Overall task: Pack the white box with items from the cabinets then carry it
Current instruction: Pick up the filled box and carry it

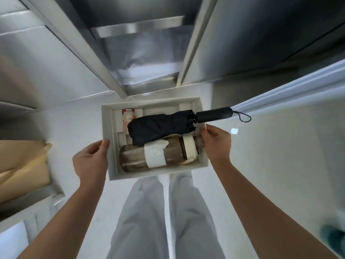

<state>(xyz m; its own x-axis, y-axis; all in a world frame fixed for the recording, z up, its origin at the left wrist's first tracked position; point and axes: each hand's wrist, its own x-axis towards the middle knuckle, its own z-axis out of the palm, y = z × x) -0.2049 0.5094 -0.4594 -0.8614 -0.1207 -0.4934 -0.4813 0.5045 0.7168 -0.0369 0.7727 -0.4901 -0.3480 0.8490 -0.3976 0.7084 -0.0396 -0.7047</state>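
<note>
The white box (149, 104) is held in front of me above my legs. My left hand (91, 159) grips its left wall, thumb over the rim. My right hand (216, 144) grips the right wall the same way. Inside lie a folded black umbrella (160, 126), whose handle sticks out over the right rim with a strap and a white tag, and a brown bottle (134, 159) on its side with a white label and cream cap. A small red-and-white package (127, 116) shows at the back left, partly hidden under the umbrella.
Grey metal cabinets (56, 71) stand ahead, with an open compartment (145, 58) in the middle. A tan cardboard piece (22, 165) lies at the left. A white ledge (289, 92) runs along the right. The floor is pale.
</note>
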